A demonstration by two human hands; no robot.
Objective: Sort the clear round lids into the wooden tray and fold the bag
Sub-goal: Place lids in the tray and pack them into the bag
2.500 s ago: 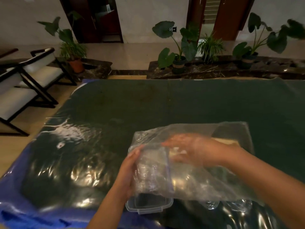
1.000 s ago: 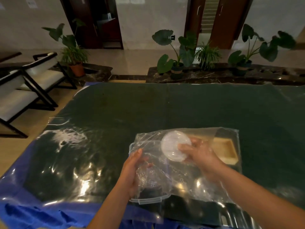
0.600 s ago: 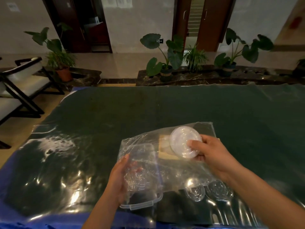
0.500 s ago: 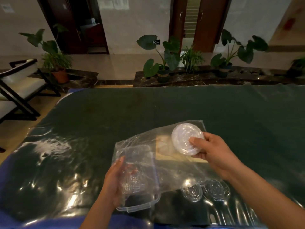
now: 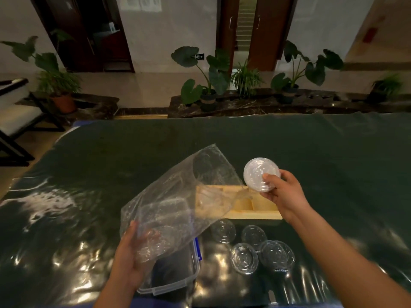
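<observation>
The right hand pinches a clear, ribbed round lid, thumb on its face and fingers curled behind. The lid is in the air just past the far edge of the pale wooden tray, its face tilted toward the camera. The left hand grips the near end of the thin, crinkled clear bag, thumb on top and fingers showing through the film. The bag's long axis runs from near left to far right, and its far part drapes over the tray's left end. Half a second ago the lid was over the bag; now it is clear of it, and the tray's right compartments are uncovered. Loose lids lie flat on the glossy dark tabletop near the tray. A clear box sits under the bag.
</observation>
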